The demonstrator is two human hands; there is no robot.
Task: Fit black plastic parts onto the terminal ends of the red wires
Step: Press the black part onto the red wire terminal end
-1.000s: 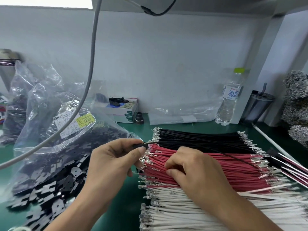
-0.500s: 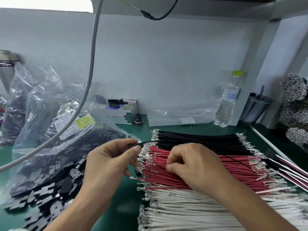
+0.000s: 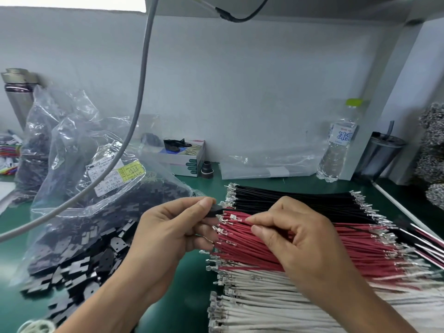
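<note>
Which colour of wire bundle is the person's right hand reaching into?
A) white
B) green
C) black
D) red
D: the right hand has its fingertips down among the red wires, which lie between the black wires and the white wires, while the left hand holds a black plastic part.

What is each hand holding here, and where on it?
The left hand pinches a black plastic part at its end, a black wire leading from it. The right hand pinches a red wire near its terminal.
</note>
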